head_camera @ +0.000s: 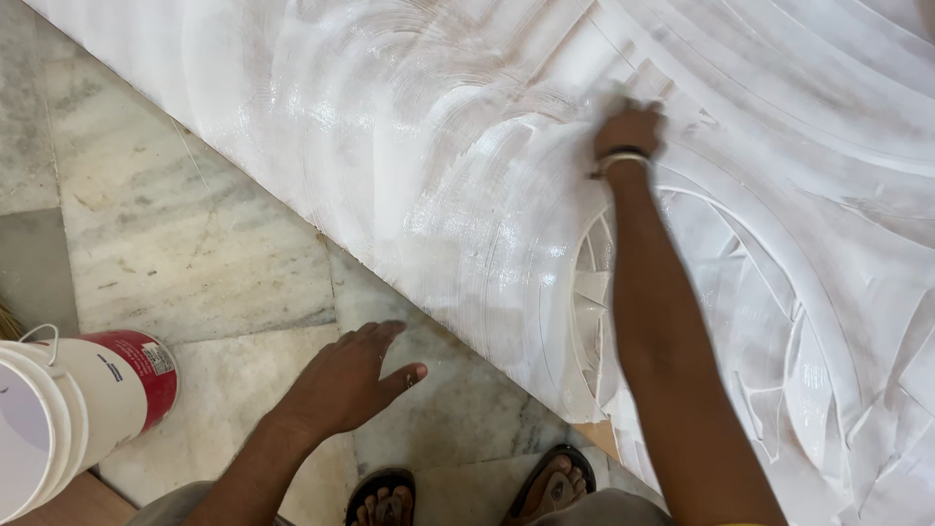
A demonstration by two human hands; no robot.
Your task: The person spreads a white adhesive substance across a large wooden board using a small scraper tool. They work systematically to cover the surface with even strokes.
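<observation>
1. Two sandalled feet (467, 497) stand at the bottom centre of the frame on the marble floor (195, 244).
2. At the lower left, a white paint bucket (68, 409) with a red band lies tilted, its wire handle showing.
3. Left hand (346, 385) hovers lower centre above the floor, open, fingers spread, holding nothing.
4. Filling the upper right, a carved white-coated panel (409, 146) runs diagonally, wet and glossy, with curved ridges and a round motif.
5. Right hand (628, 131), upper centre-right, presses on the panel, fingers curled; whatever it grips is hidden. A bangle (621, 161) circles its wrist.
</observation>
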